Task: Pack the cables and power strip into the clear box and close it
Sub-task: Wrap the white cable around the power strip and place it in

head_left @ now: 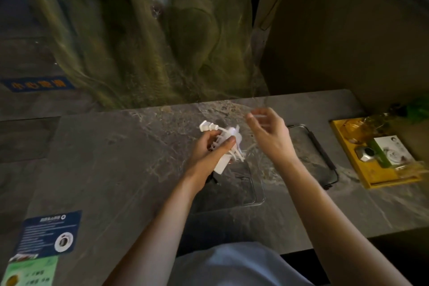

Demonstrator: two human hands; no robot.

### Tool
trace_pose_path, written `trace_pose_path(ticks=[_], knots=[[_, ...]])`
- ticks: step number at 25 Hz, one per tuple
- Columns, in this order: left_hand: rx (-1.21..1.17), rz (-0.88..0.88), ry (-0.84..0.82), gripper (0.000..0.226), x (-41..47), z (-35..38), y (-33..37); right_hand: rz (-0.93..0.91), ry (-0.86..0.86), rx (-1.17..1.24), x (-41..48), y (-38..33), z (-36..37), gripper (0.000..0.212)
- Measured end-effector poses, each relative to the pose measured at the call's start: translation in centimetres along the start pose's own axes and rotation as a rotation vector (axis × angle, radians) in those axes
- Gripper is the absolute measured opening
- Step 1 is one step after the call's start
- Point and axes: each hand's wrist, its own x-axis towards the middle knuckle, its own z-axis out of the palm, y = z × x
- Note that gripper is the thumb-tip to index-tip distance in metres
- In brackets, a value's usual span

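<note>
White cable bundle (221, 138): gripped in my left hand (206, 150), over clear box (258, 193) far edge. Right hand (267, 133) blurred, perhaps pinching, cannot tell. Tuck slack, lower flat.

Dark marbled counter (104, 158). At far right, yellow tray (371, 175) with 1 white box (392, 151) and 1 silver piece (368, 154). Near left, blue card (50, 231), green card (34, 271) just below. Behind, greenish rock-like wall (162, 30).
</note>
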Motion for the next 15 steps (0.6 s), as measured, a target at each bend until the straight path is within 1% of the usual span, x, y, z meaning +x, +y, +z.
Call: trace_pose_path(ticks=[1,3,4,5,8,9,10,11,12,13,14,15], knots=[[0.065,0.027,0.047,0.025,0.1,0.2,-0.9,0.021,-0.031,-0.011,-0.5,0.9,0.4,0.038],[0.169,0.061,0.086,0.037,0.2,0.9,-2.7,0.090,-0.213,-0.039,-1.2,2.2,1.1,0.041],[0.215,0.068,0.085,0.041,0.3,1.3,-3.7,0.143,-0.296,-0.006,-1.4,2.6,1.4,0.044],[0.270,0.087,0.080,0.042,0.2,1.6,-4.5,0.209,-0.333,0.048,-1.6,3.0,1.8,0.045],[0.466,0.196,0.043,0.048,0.4,2.1,-7.0,0.368,-0.274,0.212,-1.7,5.2,3.6,0.041],[0.545,0.235,0.021,0.050,0.6,2.0,-7.9,0.397,-0.243,0.292,-1.7,6.2,4.4,0.047],[0.622,0.267,-0.017,0.050,0.9,1.9,-8.8,0.428,-0.210,0.380,-1.7,7.5,5.2,0.058],[0.686,0.273,-0.059,0.048,1.0,1.8,-9.5,0.463,-0.178,0.472,-1.5,9.0,5.8,0.063],[0.727,0.261,-0.090,0.044,1.2,1.8,-9.9,0.493,-0.150,0.551,-1.3,10.0,6.1,0.055],[0.741,0.234,-0.111,0.042,1.7,1.8,-10.4,0.523,-0.119,0.621,-1.1,10.9,6.4,0.041],[0.736,0.208,-0.121,0.042,2.1,1.7,-11.0,0.559,-0.107,0.677,-0.8,11.7,6.5,0.032],[0.717,0.196,-0.125,0.043,2.2,1.6,-11.3,0.594,-0.093,0.725,-0.8,12.1,6.5,0.029]])
